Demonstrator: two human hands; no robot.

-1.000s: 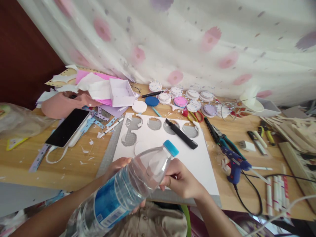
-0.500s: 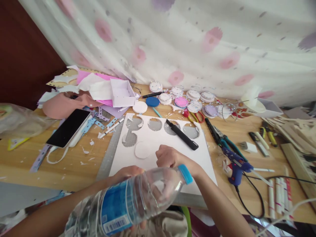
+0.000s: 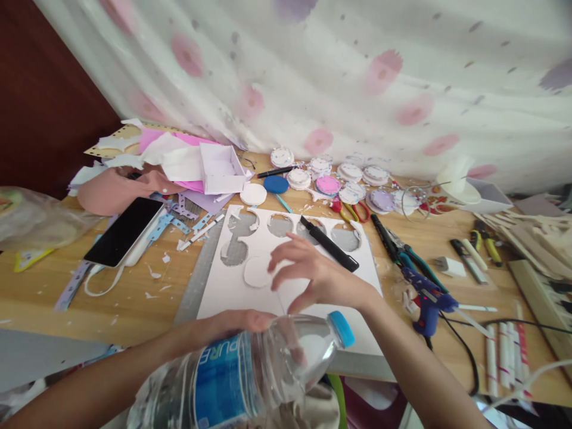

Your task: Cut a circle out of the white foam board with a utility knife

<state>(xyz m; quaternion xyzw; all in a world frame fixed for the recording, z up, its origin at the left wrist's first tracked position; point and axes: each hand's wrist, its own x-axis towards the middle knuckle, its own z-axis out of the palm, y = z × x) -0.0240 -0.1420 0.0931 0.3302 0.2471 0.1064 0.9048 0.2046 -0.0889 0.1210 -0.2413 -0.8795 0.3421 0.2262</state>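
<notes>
A large clear water bottle (image 3: pixel 277 357) with a blue cap (image 3: pixel 341 329) and blue label lies tilted across the front, its neck to the right. My left hand (image 3: pixel 248 320) is wrapped round its far side, thumb on top and the other fingers hidden. My right hand (image 3: pixel 308 268) hovers just beyond the bottle's neck, fingers curved and apart, holding nothing I can see. Beneath it lies a white board (image 3: pixel 214 292) with round holes cut out along its far edge. On the board are a loose white disc (image 3: pixel 257 272) and a black utility knife (image 3: pixel 330 244).
A grey cutting mat (image 3: pixel 187 307) underlies the board. To the right lie pliers (image 3: pixel 413 262), a blue glue gun (image 3: pixel 426 298) with its cord, and several markers (image 3: pixel 504 357). Decorated discs (image 3: pixel 351 173) line the back. A phone (image 3: pixel 125 232) and paper scraps (image 3: pixel 179 155) occupy the left.
My right hand has opened from a closed shape, its fingers spreading up over the board. The bottle has turned and shifted slightly right with my left hand.
</notes>
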